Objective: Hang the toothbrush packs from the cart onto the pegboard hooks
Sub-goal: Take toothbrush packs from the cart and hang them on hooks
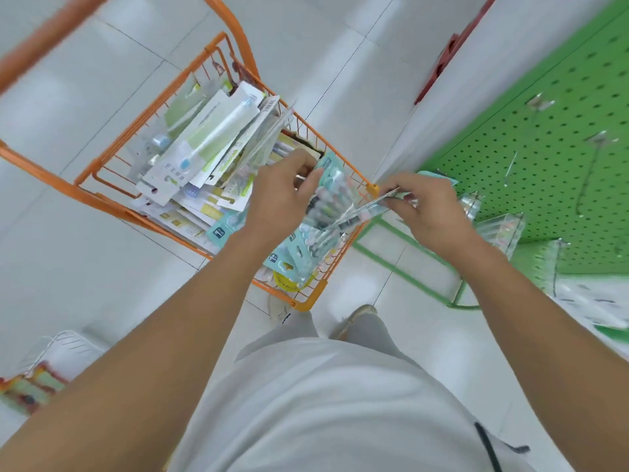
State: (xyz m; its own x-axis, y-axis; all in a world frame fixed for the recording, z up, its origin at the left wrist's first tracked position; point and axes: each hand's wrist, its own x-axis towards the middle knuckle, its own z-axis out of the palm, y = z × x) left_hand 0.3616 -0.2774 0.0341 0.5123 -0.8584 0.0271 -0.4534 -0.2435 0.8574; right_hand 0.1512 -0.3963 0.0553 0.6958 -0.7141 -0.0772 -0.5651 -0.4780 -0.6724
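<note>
Clearly the picking step is in hand: both hands work over the orange cart [308, 303], which holds a loose heap of toothbrush packs [204, 144]. The left hand [280, 195] reaches down among the teal-backed packs [326, 206] at the cart's near corner, its grip curled around the top of 1, though how firmly is hard to tell. The right hand [429, 212] pinches the edge of a thin clear pack [357, 214] between thumb and fingers. On the right stands the green pegboard [561, 148] with bare hooks [589, 165]. Next, I judge, a pack's hang hole must be lined up with a hook.
</note>
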